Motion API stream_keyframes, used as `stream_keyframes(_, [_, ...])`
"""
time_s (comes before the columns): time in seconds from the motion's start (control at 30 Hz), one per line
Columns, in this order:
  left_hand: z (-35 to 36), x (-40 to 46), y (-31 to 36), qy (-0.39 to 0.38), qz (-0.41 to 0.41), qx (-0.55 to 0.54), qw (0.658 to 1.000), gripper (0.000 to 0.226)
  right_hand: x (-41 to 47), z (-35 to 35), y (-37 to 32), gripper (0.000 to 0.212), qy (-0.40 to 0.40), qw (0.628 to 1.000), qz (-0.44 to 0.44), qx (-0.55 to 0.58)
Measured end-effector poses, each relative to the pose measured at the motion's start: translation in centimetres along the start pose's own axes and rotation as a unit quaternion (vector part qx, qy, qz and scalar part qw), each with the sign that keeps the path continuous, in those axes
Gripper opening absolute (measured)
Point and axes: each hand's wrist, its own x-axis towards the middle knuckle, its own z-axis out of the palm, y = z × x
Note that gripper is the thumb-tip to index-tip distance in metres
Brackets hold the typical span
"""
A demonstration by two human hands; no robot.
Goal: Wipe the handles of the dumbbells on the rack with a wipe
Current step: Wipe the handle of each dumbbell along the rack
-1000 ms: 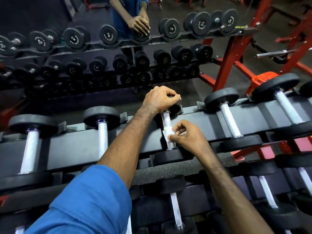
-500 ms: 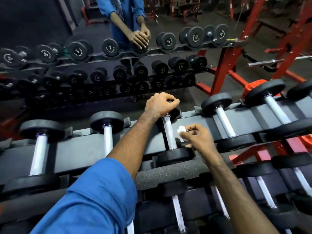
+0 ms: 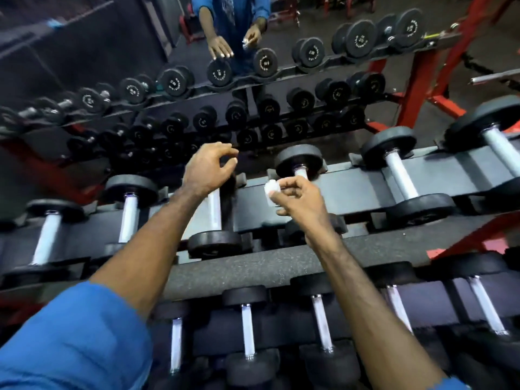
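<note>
Blue sleeve [image 3: 76, 342] at near left, forearm running up toward centre. Lower tier of rack [image 3: 281, 266] nearest, w/ row of small dumbbells, chrome handles pointing near-to-far. Speckled rubber strip across middle of rack, betw. tiers. Upper tier beyond it: larger dumbbells lying side by side, black round heads, pale handles.

Left hand [image 3: 206, 170] above far end of centre-left dumbbell [image 3: 214, 212], fingers loosely curled, spread, holding nothing; contact w/ dumbbell head can't be told, head hidden under hand. Handle of that dumbbell visible below wrist, near head resting on rack.

Right hand [image 3: 298, 197] just right of that, raised over next dumbbell [image 3: 299, 164], thumb + fingertips pinching small white wipe [image 3: 272, 187], bunched up. Wipe in the air, clear of any handle, betw. the two dumbbells, at left tip of right hand.

More dumbbells [image 3: 399, 175] to right on upper tier, red frame [image 3: 422, 77] behind.

Far: mirror [image 3: 84, 52] showing reflected rack, three tiers of black dumbbells, reflected person in blue w/ one hand over a dumbbell, other holding white bit.
</note>
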Motion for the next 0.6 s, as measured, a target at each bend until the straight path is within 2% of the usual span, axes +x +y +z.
stream_keyframes(0.1, [-0.7, -0.3, -1.5, -0.066, -0.009, 0.028, 0.997, 0.042, 0.0, 2.3, 1.5, 0.02, -0.011, 0.999, 0.002, -0.042])
stream_keyframes(0.2, [-0.9, 0.1, -2.9, -0.118, -0.038, 0.034, 0.992, 0.055, 0.3, 4.4, 2.7, 0.026, -0.016, 0.995, 0.007, -0.096])
stream_keyframes(0.3, [-1.1, 1.0, -3.4, -0.144, -0.054, 0.054, 0.987, 0.056, 0.9, 7.1, 3.5, 0.023, -0.021, 0.996, 0.036, -0.084])
stream_keyframes(0.43, [-1.4, 2.7, -4.0, -0.166, -0.032, 0.046, 0.985, 0.048, 0.8, 11.1, 4.7, 0.022, -0.042, 0.994, 0.07, -0.075])
stream_keyframes(0.5, [-1.3, 3.9, -4.9, -0.197, -0.016, 0.04, 0.98, 0.055, 0.4, 12.6, 5.3, 0.024, -0.055, 0.991, 0.083, -0.086])
stream_keyframes(0.6, [-0.5, 4.5, -5.8, -0.214, 0.023, 0.035, 0.976, 0.062, 0.1, 13.3, 5.6, 0.01, -0.054, 0.992, 0.097, -0.053])
